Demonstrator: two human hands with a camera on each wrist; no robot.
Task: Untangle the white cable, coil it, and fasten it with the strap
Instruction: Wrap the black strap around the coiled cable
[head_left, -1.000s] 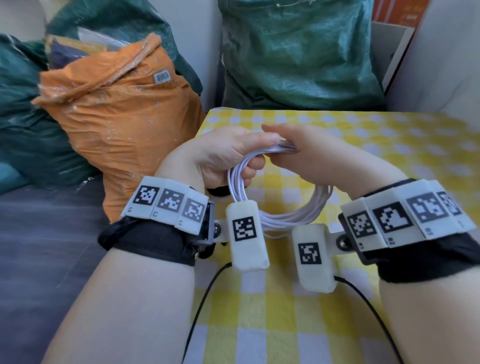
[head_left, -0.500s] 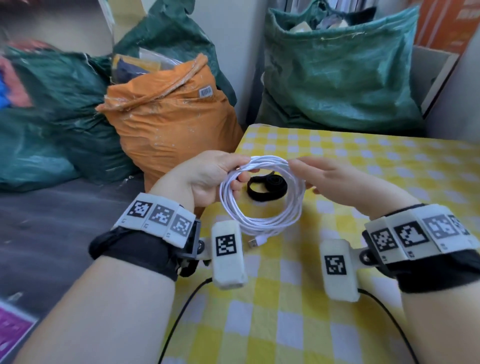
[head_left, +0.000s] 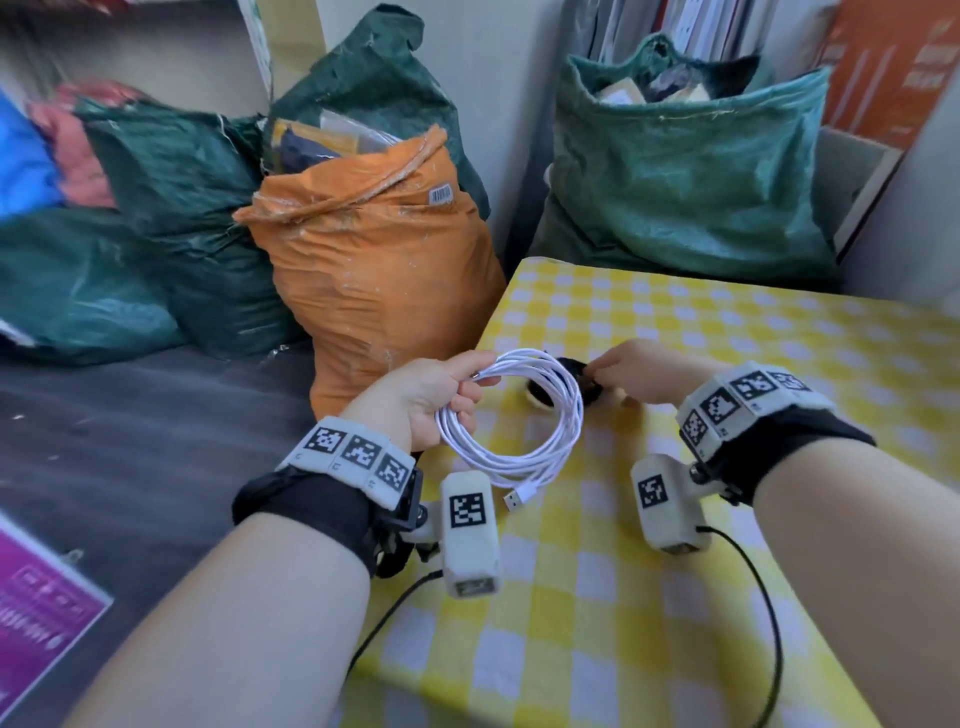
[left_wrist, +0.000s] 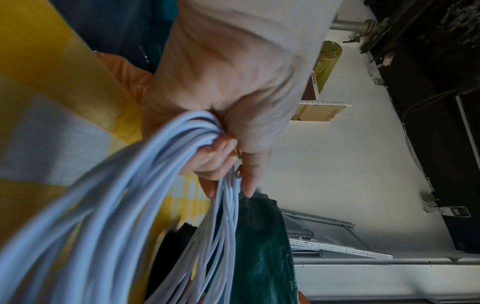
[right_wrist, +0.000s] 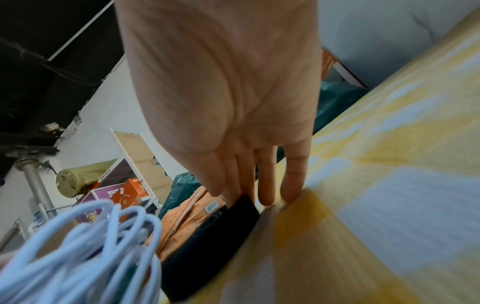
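The white cable (head_left: 519, 462) hangs as a round coil above the near left part of the table, its USB plug (head_left: 519, 500) dangling at the bottom. My left hand (head_left: 478, 382) grips the coil's top left, fingers curled round the bundled strands (left_wrist: 130, 205). The black strap (head_left: 589, 387) lies on the yellow checked table (head_left: 727, 364) just behind the coil, partly hidden by it. My right hand (head_left: 597, 371) reaches to it. In the right wrist view the thumb and first fingers (right_wrist: 233, 195) pinch the strap's end (right_wrist: 207, 236), while the other fingertips touch the cloth.
An orange sack (head_left: 374, 280) stands against the table's left edge. Green sacks (head_left: 685, 171) (head_left: 156, 234) crowd the back and left. Dark floor and a purple box (head_left: 36, 597) lie at the left. Black sensor leads (head_left: 774, 623) trail over the near table.
My right hand has let go of the coil and gone right and back to the strap on the table. The left hand alone now holds the coil, which hangs open.
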